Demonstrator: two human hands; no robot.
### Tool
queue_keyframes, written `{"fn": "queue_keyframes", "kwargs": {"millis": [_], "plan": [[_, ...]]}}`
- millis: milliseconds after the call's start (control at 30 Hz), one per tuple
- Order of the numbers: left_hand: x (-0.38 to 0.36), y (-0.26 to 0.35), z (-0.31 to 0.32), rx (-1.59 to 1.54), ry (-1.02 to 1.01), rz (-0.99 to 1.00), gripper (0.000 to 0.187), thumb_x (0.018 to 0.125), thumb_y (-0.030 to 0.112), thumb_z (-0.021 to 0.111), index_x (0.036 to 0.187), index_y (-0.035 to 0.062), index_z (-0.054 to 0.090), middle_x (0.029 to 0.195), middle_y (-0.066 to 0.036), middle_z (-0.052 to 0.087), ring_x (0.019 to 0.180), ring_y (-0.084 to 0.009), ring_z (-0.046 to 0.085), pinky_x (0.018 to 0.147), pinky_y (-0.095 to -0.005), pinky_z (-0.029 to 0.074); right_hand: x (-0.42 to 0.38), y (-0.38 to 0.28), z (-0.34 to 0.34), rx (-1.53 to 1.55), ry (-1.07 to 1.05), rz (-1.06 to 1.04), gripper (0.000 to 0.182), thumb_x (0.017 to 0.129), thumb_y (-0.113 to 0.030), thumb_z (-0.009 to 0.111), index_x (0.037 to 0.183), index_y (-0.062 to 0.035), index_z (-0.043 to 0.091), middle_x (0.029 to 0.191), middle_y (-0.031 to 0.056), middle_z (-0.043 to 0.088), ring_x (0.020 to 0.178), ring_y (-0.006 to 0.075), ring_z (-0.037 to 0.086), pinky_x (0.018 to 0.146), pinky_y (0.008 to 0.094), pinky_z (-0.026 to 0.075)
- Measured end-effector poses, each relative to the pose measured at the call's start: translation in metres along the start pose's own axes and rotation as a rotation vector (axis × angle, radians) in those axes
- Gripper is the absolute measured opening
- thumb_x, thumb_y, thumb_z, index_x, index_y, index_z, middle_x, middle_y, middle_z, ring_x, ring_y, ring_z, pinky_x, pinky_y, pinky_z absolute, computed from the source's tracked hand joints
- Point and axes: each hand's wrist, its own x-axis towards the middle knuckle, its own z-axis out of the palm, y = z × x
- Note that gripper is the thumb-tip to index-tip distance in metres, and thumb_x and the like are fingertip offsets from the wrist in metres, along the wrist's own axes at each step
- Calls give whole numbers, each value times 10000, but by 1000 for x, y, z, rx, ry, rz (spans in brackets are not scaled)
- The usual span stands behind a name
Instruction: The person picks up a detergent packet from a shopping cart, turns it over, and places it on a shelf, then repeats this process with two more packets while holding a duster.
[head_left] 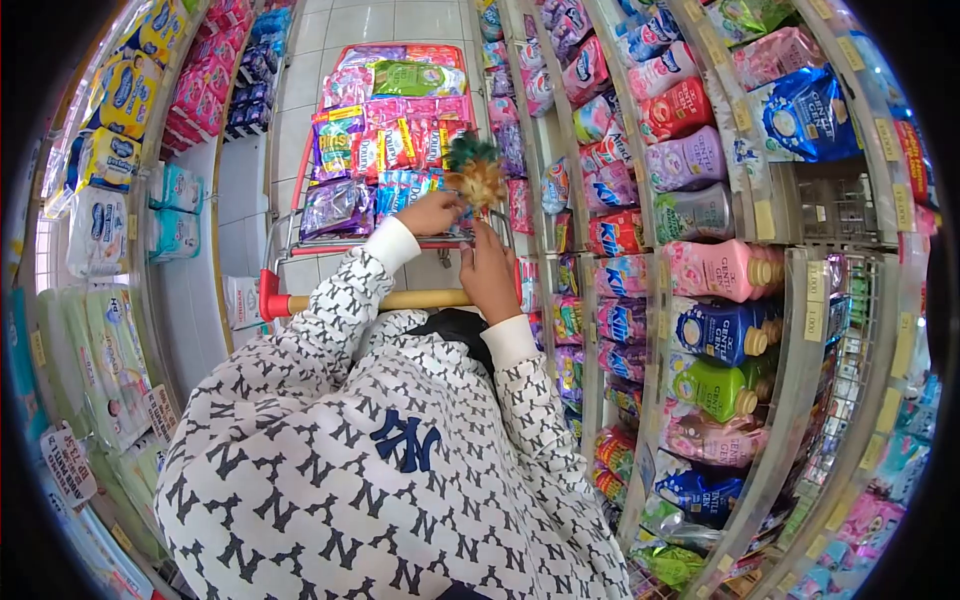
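A feather duster [477, 178] with green and tan feathers stands up between my hands, over the near right corner of a loaded shopping cart [470, 90]. My left hand [430, 214] is closed, its curled fingers at the lower left of the feathers. Just below the duster's base is my right hand [488, 276], with fingers stretched toward it and the thumb apart. The duster's handle is hidden. Colourful packets [385, 145] lie in several rows in the cart. Its tan push bar [400, 300] runs in front of my body, below my forearms.
To the right, shelves hold detergent pouches [618, 233] and bottles [715, 270] lying toward the aisle. Shelves on the left carry diaper packs [112, 160] and pink packages [203, 90]. Beyond the cart, the tiled floor [345, 20] continues along the narrow aisle.
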Motion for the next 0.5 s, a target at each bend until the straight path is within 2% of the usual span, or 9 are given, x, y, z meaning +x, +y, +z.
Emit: {"fn": "queue_keyframes", "kwargs": {"millis": [67,100,133,200,267,333,400,433,500], "plan": [[0,-5,-18,241,92,14,348,954,257,531,1150,-3,651,1076,-192,686,937,-310,676,837,-388,519,11,5,-6,-38,-62,39,341,912,-131,543,1225,4,545,1268,228,569,1144,358,556,924,465,442],[5,-14,-34,257,119,70,341,924,264,548,1121,13,667,1062,-196,690,964,-343,666,857,-411,514,19,3,-9,-17,98,-32,301,890,-124,554,1159,6,581,1144,236,622,1043,406,594,872,477,482],[12,-21,-52,271,149,123,334,894,271,566,1093,29,684,1048,-199,695,990,-376,656,877,-434,508,27,6,-10,-37,44,30,270,886,-125,559,1119,8,590,1090,230,633,1007,409,607,838,475,494],[16,-10,-100,239,140,-59,353,872,275,583,1126,49,679,1078,-199,688,1002,-377,655,887,-437,509,42,8,-13,-76,-65,143,215,877,-126,570,1038,12,609,984,218,656,934,413,635,771,472,518],[42,-58,-124,422,411,-141,358,869,268,592,1136,44,670,1107,-200,680,1012,-370,653,892,-437,511,52,12,2,-287,-65,97,190,855,-132,598,995,-8,634,921,194,686,792,376,675,669,466,539],[62,-113,-141,474,397,-327,532,846,379,660,1228,12,610,1172,-228,654,1097,-370,625,931,-427,496,59,4,8,-457,-242,184,200,846,-146,613,999,-19,634,927,182,688,770,347,685,649,458,544],[53,-116,-140,590,328,-509,646,809,460,691,1255,4,591,1205,-238,636,1119,-376,613,946,-422,490,64,6,12,-484,-229,165,215,837,-163,626,1002,-27,642,909,150,694,746,332,689,629,452,543],[49,-116,-134,549,451,-513,718,770,520,718,1258,11,581,1229,-235,621,1134,-387,600,950,-426,488,64,8,13,-496,-225,161,222,833,-172,632,1004,-31,646,899,134,696,735,325,691,619,448,542],[45,-103,-124,538,502,-612,795,755,546,743,1322,55,481,1282,-170,594,1166,-322,605,971,-515,451,57,8,12,-409,-70,122,237,832,-177,637,1009,-20,651,903,145,696,761,329,690,630,434,542]]}}
